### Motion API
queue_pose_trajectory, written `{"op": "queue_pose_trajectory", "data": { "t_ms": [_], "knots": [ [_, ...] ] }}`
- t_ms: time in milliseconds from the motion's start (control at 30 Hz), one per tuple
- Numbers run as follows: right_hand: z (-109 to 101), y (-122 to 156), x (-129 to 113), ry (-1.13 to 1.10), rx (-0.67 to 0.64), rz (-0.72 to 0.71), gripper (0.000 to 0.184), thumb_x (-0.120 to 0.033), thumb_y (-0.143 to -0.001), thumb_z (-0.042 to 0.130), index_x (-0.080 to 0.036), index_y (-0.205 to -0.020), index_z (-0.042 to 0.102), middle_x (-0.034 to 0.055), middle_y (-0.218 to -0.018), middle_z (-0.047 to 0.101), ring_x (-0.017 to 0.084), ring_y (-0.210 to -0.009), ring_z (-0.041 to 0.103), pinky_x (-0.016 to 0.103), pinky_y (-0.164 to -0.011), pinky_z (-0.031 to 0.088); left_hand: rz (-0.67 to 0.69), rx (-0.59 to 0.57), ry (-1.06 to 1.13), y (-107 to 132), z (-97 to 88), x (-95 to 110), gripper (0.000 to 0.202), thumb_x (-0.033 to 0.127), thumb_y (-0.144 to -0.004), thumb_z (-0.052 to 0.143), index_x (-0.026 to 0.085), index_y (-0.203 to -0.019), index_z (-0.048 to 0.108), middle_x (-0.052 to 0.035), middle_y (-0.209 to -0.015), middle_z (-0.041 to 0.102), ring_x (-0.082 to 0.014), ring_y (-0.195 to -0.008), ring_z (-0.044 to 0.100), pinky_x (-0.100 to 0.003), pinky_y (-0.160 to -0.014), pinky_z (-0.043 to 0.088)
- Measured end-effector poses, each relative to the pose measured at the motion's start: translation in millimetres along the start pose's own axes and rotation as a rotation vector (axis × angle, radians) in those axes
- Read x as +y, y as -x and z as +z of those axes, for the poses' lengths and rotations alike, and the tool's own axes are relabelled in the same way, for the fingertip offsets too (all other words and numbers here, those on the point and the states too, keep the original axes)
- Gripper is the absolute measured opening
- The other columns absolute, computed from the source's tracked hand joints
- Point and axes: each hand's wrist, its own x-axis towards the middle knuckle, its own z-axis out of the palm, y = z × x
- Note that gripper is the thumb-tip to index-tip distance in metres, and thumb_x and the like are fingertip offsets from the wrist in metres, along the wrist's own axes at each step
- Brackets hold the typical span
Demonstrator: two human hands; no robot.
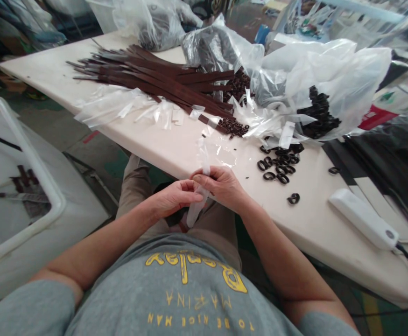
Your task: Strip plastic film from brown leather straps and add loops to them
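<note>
Plastic bag: a narrow, clear bag (194, 213), crossing the near edge of the table (305, 224), part over the top, part over the lap (218, 226).
Left hand: the left hand (174, 196) pinches the bag between thumb and fingers, just off the table's near edge.
Right hand: the right hand (225, 184) grips it slightly higher, at that edge, its thumb across the plastic.
Reason for the grip: two pinches close together probably keep such limp film steady and flat; the edge position likely suits seated work.
Long axis: lengthwise from the lap towards the table's far side, tilted slightly right at the top; one end points at the table, the other at the body. Which end is the mouth, I cannot tell.
Brown straps: a bundle (162, 81) lies lengthwise on the table's far left, perhaps to stay aligned and within reach.
Black loops: a loose group (281, 168) on the table's right half, apparently spread for easy picking.
</note>
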Motion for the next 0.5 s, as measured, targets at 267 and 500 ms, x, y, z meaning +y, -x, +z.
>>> {"op": "queue_pose_trajectory", "data": {
  "t_ms": [267,500],
  "knots": [
    [-5.9,-2.0,9.2,0.095,0.053,0.017,0.025,-0.038,-0.080,0.066,-0.016,-0.084,0.075,-0.0014,-0.068,0.066,0.009,-0.059,0.052,0.022,-0.057,0.042,0.013,-0.036,-0.144,2.6,-10.9,-12.0,0.039,0.029,-0.056,0.090,0.013,-0.083,0.066,0.0013,-0.073,0.066,-0.0094,-0.064,0.058,-0.021,-0.061,0.044],
    [-10.5,-6.3,8.2,0.269,0.052,0.018,0.026,-0.039,-0.084,0.065,-0.017,-0.086,0.078,-0.0016,-0.065,0.065,0.010,-0.059,0.052,0.023,-0.057,0.041,-0.029,-0.007,-0.373,14.8,-25.8,-13.9,0.029,0.031,-0.061,0.086,0.011,-0.076,0.071,0.0004,-0.065,0.066,-0.0088,-0.057,0.054,-0.021,-0.057,0.042]
  ]
}}
